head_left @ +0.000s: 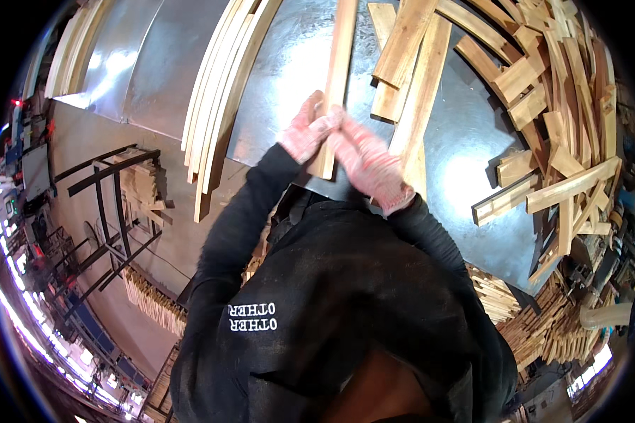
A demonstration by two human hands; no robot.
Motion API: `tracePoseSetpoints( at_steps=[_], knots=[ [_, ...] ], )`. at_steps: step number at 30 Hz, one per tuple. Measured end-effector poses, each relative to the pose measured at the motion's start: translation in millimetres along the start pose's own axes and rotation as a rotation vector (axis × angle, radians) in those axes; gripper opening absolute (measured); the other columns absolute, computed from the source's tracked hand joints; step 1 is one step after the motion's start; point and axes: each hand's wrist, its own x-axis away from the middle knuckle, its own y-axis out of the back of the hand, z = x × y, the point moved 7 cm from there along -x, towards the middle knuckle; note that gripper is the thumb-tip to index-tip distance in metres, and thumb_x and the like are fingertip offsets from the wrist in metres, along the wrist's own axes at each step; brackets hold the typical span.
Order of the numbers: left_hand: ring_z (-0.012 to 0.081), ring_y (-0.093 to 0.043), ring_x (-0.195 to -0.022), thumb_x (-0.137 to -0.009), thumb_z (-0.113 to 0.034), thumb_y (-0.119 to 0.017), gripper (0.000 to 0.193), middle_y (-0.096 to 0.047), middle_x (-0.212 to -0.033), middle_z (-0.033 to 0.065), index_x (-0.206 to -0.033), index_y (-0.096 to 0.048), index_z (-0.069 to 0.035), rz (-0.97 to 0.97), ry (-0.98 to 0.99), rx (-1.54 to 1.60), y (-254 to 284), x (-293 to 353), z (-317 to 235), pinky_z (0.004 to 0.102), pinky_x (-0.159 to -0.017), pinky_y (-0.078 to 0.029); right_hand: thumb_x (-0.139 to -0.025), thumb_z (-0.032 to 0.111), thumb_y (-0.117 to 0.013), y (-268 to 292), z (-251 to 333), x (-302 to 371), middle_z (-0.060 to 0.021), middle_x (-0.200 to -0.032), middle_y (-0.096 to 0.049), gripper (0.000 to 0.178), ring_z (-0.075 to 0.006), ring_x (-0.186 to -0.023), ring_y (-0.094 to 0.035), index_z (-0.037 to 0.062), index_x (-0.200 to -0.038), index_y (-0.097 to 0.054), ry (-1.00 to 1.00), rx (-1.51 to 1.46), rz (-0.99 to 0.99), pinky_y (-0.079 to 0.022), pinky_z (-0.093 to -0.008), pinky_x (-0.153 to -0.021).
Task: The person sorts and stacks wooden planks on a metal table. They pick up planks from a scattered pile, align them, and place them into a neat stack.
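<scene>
metal table [462,127]: gleaming across the upper frame
board [341,63]: upper centre, near end poking out between the hands
right hand [365,161]: gloved, across its right edge
left hand [305,137]: gloved, at its left
fingers [344,149]: on wood, can't tell if gripping

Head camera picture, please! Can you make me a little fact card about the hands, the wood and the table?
Left grip: gloved hand, at the middle plank
Right grip: gloved hand, at the same plank, meeting the other
Middle plank: pointing away from the person
Table: shiny, grey
Left: long planks side by side
Far right: jumbled wood pile
Sleeves: black
</scene>
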Motion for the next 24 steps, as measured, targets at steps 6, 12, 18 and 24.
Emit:
tracePoseSetpoints(
  at_steps=[6,12,18,24],
  knots=[
    [0.0199,-0.068,-0.090,-0.086,-0.011,-0.074,0.050,-0.067,-0.107,0.0110,-0.128,-0.054,0.006,0.063,0.287,0.407,-7,-5,31,0.0340,-0.077,-0.058,-0.079,0.061,-0.069,94,-91,-84,-0.0317,-0.150,-0.030,0.108,-0.0444,-0.139,-0.035,-0.0007,-0.152,-0.020,-0.393,0.465,-0.519,-0.032,-0.0468,-0.113],
    [0.0317,-0.069,-0.097,-0.089,-0.004,-0.067,0.054,-0.062,-0.120,0.0205,-0.137,-0.043,-0.005,0.185,0.294,0.616,-1,1,28,0.0410,-0.080,-0.061,-0.072,0.040,-0.079,109,-123,-101,-0.0281,-0.133,-0.053,0.110,-0.0361,-0.121,-0.055,-0.0016,-0.153,-0.018,-0.531,0.378,-0.347,-0.045,-0.0444,-0.102],
    [0.0332,-0.068,-0.096,-0.086,-0.004,-0.066,0.048,-0.064,-0.111,0.0230,-0.131,-0.047,0.002,0.460,0.364,0.929,-40,41,38,0.0443,-0.077,-0.062,-0.078,0.009,-0.068,97,-123,-20,-0.0245,-0.121,-0.057,0.074,-0.0334,-0.101,-0.063,-0.0108,-0.140,-0.034,-0.197,-1.675,-0.046,-0.055,-0.0446,-0.091],
    [0.0289,-0.068,-0.073,-0.084,0.004,-0.065,0.048,-0.066,-0.093,0.0188,-0.129,-0.049,0.001,0.225,0.358,0.554,-53,30,46,0.0408,-0.061,-0.061,-0.074,0.013,-0.077,88,-135,24,-0.0253,-0.125,-0.050,0.091,-0.0365,-0.103,-0.060,-0.0101,-0.144,-0.024,-0.278,-1.952,-0.055,-0.053,-0.0466,-0.094]
  ],
)
